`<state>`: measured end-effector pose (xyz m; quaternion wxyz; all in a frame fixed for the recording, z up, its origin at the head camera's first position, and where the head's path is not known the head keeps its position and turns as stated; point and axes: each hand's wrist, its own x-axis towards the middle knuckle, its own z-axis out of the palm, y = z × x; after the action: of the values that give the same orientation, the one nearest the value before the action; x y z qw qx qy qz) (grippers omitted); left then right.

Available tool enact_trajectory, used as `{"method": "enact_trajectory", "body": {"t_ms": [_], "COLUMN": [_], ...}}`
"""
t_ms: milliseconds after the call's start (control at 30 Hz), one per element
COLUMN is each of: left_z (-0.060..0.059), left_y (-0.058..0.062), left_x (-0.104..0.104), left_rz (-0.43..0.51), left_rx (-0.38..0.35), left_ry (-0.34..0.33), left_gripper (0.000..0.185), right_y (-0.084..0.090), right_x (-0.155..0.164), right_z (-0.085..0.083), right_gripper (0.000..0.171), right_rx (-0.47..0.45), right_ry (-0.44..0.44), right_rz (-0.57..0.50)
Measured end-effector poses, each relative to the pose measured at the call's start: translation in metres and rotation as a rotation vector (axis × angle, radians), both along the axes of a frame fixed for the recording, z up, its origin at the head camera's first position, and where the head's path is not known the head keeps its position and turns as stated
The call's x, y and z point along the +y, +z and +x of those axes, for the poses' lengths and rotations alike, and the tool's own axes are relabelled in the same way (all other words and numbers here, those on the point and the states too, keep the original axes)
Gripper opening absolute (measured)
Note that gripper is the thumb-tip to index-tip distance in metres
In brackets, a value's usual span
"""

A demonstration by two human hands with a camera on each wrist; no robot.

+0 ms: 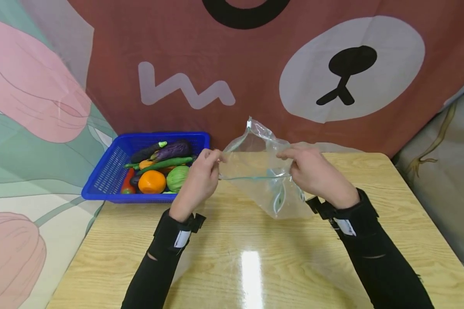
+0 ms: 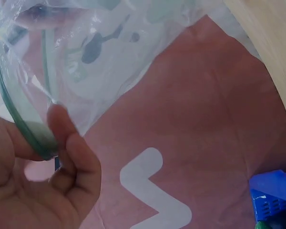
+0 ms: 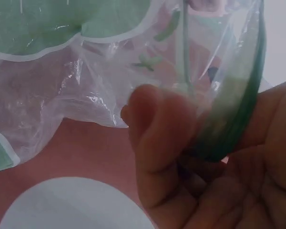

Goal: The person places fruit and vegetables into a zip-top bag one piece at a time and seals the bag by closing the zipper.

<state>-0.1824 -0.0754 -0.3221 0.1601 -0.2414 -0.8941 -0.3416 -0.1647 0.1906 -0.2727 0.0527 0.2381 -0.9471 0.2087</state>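
A clear plastic zip bag (image 1: 251,165) with a greenish seal strip (image 2: 14,109) is stretched between both hands above the table. My left hand (image 1: 203,178) pinches one end of the bag's mouth between thumb and curled fingers. At the opposite end, my right hand (image 1: 317,174) grips the other side of the mouth, its index finger pointing inward along the film. Up close, the right wrist view has the green strip (image 3: 233,129) running into the right hand's fingers (image 3: 157,124). A small white slider (image 1: 249,124) sits at the bag's far corner. Nothing is visible inside the bag.
Left of the bag, a blue plastic basket (image 1: 96,184) holds eggplants (image 1: 174,149), an orange fruit or vegetable (image 1: 152,182), a green round vegetable (image 1: 177,178), a red pepper-like one (image 1: 128,182) and long green ones. The wooden table (image 1: 232,240) ends at a brown printed cloth (image 1: 255,81).
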Motion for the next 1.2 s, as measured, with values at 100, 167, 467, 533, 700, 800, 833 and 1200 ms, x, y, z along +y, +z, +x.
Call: {"method": "enact_trajectory", "body": {"t_ms": [100, 167, 467, 533, 700, 800, 833, 1200], "left_z": [0.0, -0.001, -0.011, -0.012, -0.013, -0.016, -0.018, -0.047], "left_y": [-0.002, -0.002, -0.01, -0.013, -0.014, -0.013, -0.012, -0.001], "left_x": [0.0, 0.001, -0.002, -0.004, -0.01, -0.017, -0.02, -0.074], "left_rz": [-0.067, -0.11, -0.181, -0.177, -0.086, 0.018, 0.042, -0.356], "left_rx": [-0.077, -0.135, -0.293, -0.317, -0.361, -0.366, -0.362, -0.446], "left_ry": [-0.032, -0.029, -0.069, -0.132, -0.312, -0.368, -0.371, 0.019], "left_gripper": [0.037, 0.039, 0.036, 0.037, 0.038, 0.031, 0.029, 0.062], "right_y": [-0.002, -0.002, -0.002, -0.004, -0.01, -0.011, -0.012, -0.016], "right_x": [-0.002, -0.002, -0.003, -0.006, -0.011, -0.013, -0.013, -0.016], "right_z": [-0.001, 0.0, 0.001, 0.0, -0.002, -0.002, -0.002, -0.004], "right_gripper": [0.044, 0.044, 0.043, 0.043, 0.044, 0.044, 0.044, 0.044], "right_rx": [-0.067, -0.098, -0.121, -0.119, -0.109, -0.099, -0.095, -0.073], "right_ry": [-0.024, -0.042, -0.077, -0.061, -0.041, -0.037, -0.037, -0.031], "right_rz": [0.009, 0.009, 0.015, 0.018, 0.04, 0.045, 0.045, 0.056]}}
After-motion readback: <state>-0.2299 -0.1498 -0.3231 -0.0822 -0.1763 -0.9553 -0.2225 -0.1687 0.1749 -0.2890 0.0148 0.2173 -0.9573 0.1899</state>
